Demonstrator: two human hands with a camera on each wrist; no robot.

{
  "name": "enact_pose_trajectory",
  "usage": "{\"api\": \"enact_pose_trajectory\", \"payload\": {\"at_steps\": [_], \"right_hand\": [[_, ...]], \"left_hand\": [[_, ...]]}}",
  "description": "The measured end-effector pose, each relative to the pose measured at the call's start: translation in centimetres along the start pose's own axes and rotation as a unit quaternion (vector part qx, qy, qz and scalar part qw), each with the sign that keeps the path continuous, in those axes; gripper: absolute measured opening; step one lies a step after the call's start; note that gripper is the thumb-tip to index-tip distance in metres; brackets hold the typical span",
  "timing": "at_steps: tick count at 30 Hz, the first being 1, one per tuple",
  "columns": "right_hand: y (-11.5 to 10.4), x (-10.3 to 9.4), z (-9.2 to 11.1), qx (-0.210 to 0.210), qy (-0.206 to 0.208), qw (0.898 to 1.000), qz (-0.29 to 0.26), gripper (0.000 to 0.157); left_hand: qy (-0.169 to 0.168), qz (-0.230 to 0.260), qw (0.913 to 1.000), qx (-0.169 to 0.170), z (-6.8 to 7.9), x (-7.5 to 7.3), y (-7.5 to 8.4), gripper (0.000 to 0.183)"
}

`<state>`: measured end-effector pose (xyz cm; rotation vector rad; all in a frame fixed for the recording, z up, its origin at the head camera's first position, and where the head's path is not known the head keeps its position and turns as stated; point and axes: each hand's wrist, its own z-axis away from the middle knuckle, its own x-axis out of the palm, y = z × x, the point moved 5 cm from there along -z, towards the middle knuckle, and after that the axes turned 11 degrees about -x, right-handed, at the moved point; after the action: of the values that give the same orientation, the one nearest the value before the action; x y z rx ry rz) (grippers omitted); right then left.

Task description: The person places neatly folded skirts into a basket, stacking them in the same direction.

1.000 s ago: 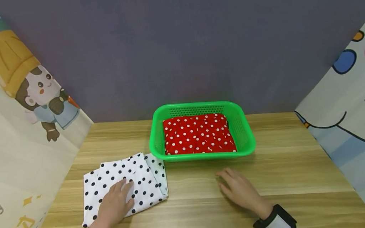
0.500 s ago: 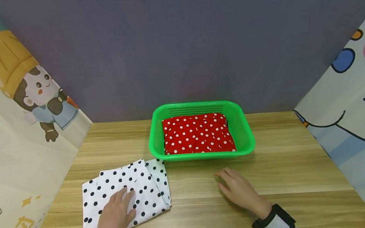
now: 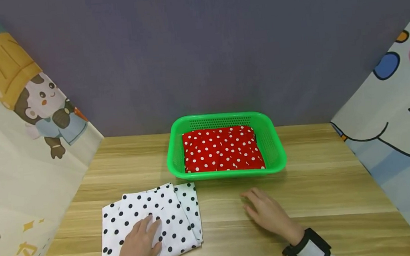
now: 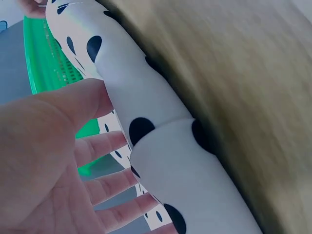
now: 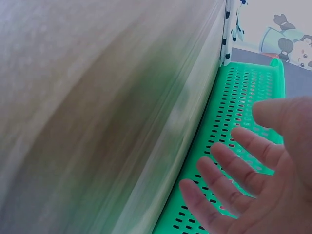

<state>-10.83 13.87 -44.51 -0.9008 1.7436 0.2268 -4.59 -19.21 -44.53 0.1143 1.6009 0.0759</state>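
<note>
A folded white cloth with black dots point(image 3: 177, 230) lies on the left of the table, its layers slightly offset, with a paler dotted layer showing at its right side. On top of it rests my left hand point(image 3: 138, 245), fingers spread. The left wrist view shows those straight fingers point(image 4: 109, 187) touching the cloth's thick folded edge point(image 4: 165, 141). My right hand point(image 3: 267, 215) rests by the table surface in front of the basket, holding nothing, its fingers loosely extended. In the right wrist view the palm point(image 5: 287, 180) faces the camera, with the green basket behind.
A green plastic basket point(image 3: 280, 156) with perforated walls stands at the back middle of the wooden table point(image 3: 322, 199). Inside it lies a folded red cloth with white dots point(image 3: 222, 148). A dark grey panel point(image 3: 206, 55) rises behind, and cartoon-printed sheets flank both sides.
Under my left hand the dotted white cloth has slid toward the front edge, then a little to the right, away from the basket's rim. My right hand has stayed in place.
</note>
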Motion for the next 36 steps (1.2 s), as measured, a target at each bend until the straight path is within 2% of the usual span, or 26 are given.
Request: {"api": "enact_pose_trajectory", "payload": {"at_steps": [3,11,15,22,36], "right_hand": [[0.0,0.0,0.0,0.002,-0.001,1.000,0.001,0.033],[0.0,0.1,0.1,0.009,-0.003,1.000,-0.003,0.033],[0.0,0.3,0.2,0.032,-0.019,0.999,-0.008,0.034],[0.0,0.5,0.3,0.067,-0.049,0.996,-0.015,0.037],[-0.1,0.9,0.7,0.105,-0.076,0.991,-0.032,0.044]], "left_hand": [[-0.011,-0.004,0.9999,-0.003,-0.2,0.2,0.6,0.052],[-0.017,-0.007,0.9996,0.023,-0.6,0.6,2.7,0.052],[-0.025,-0.001,0.9989,0.040,-0.7,0.8,4.0,0.052],[-0.011,0.002,0.9968,0.079,-1.0,1.2,6.5,0.053],[-0.042,-0.012,0.9934,0.106,-1.4,2.3,11.2,0.056]]}}
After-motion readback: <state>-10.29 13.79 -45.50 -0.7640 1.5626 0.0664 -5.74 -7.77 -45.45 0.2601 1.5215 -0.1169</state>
